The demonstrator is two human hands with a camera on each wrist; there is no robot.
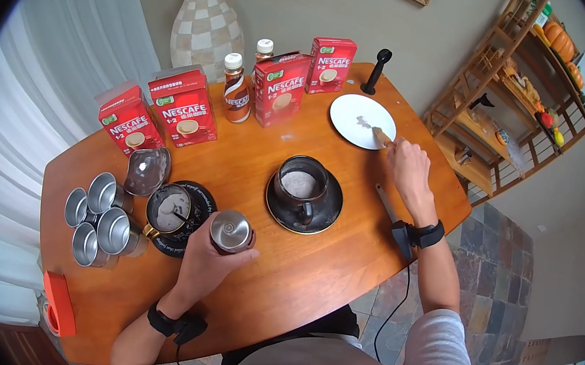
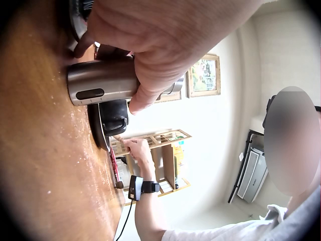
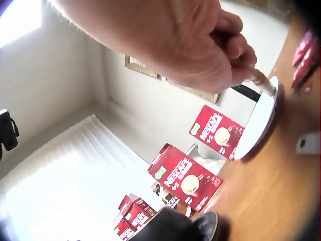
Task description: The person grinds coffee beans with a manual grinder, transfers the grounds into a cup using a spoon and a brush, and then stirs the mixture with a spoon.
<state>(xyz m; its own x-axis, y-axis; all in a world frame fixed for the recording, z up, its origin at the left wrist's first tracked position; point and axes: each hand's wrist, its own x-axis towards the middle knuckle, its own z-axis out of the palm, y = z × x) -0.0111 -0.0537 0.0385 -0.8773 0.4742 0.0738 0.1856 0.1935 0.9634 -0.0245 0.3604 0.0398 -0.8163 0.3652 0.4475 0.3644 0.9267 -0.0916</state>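
My left hand [image 1: 205, 263] holds a brushed steel cylinder [image 1: 230, 232] upright at the front of the table. An oval dark window shows on its side [image 2: 93, 94] in the left wrist view. Over a white plate [image 1: 347, 113] at the back right, my right hand [image 1: 410, 168] pinches a short wood-coloured tool [image 3: 264, 83], its tip at the plate's surface. A small grey patch [image 1: 364, 122] lies on that plate. Between the hands, a black mug [image 1: 307, 208] with pale powder in it stands on a black saucer [image 1: 330, 219].
Left of the steel cylinder, a dark cup [image 1: 179, 224] with pale contents sits on a round black mat [image 1: 205, 198], near several metal cups [image 1: 114, 231] and a clear dish [image 1: 148, 172]. Red Nescafe boxes [image 1: 184, 109] and bottles [image 1: 237, 90] line the back. A flat-handled utensil [image 1: 385, 202] lies right.
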